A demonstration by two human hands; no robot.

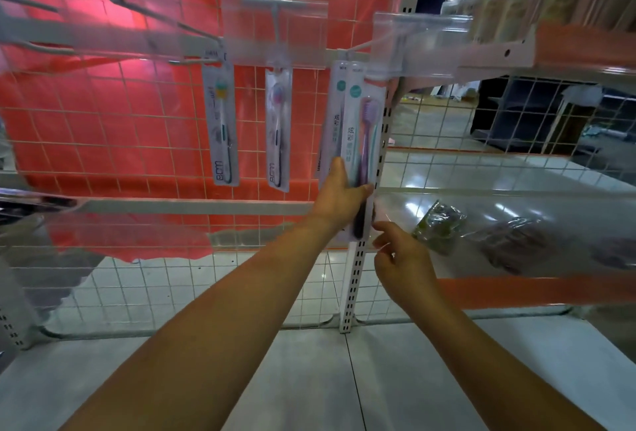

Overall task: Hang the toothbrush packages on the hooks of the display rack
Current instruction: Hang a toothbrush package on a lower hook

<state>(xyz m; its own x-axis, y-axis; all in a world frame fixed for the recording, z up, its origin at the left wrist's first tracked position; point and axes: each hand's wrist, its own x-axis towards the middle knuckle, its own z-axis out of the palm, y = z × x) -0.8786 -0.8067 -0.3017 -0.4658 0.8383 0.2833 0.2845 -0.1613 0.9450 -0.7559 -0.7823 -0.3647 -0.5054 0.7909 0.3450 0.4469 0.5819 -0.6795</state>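
The left hand (339, 195) reaches up to the wire-grid display rack (103, 141) and its grip closes on a toothbrush package (363, 141), thumb on the near face and fingers behind the lower half of the card. This package holds a purple and a teal brush and hangs with its top at the hook (358, 47) just above the grip. A second package of the same kind (332, 114) sits directly behind it, to the left of the grip, and the two overlap so closely that I cannot tell whether the hand pinches both.

The right hand (401, 255) hovers just below and to the right of that grip, fingers loosely curled with the forefinger stretched toward the bottom edge of the held package; it holds nothing, and whether the fingertip touches the card cannot be told.

Further left of the grip, two single-brush packages hang from their own hooks: one with a yellow-headed brush (222, 128), one with a pink-headed brush (278, 131). Clear price-tag holders (273, 30) stand at the hook ends above them. To the right of the grip runs a slotted white upright (358, 258), and beyond it a shelf (516, 217) carries blurred plastic-wrapped goods (440, 227).
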